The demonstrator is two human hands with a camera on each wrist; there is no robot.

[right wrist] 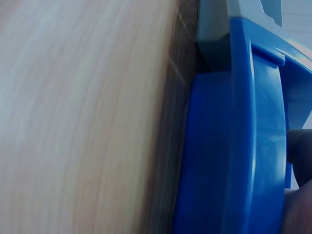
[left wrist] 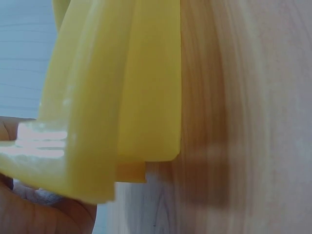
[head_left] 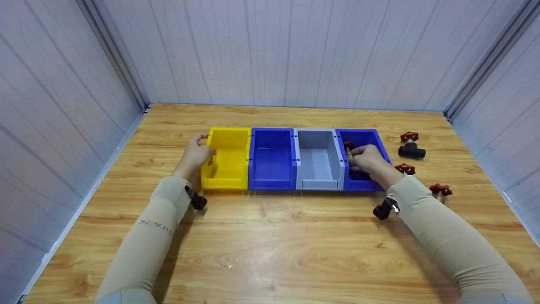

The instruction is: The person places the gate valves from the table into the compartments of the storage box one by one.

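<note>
Four bins stand joined in a row in the head view. My left hand [head_left: 195, 156] grips the left wall of the yellow bin [head_left: 225, 184], thumb over the inside and fingers outside; the left wrist view shows the bin's wall [left wrist: 151, 97] close up. At the other end, my right hand [head_left: 371, 162] reaches into the right blue bin [head_left: 365, 185] and pinches a brass valve [head_left: 349, 154] with a red handwheel, partly hidden by the fingers. In the right wrist view that bin's front lip [right wrist: 265, 141] covers most of the hand.
Between them sit another blue bin [head_left: 272, 184] and a grey bin [head_left: 319, 184]. Right of the row lie a dark tee-shaped valve [head_left: 411, 151] with a red handwheel, a red handwheel [head_left: 405, 169] partly behind the right wrist, and a brass valve [head_left: 441, 191]. Panel walls surround the wooden table [head_left: 270, 253].
</note>
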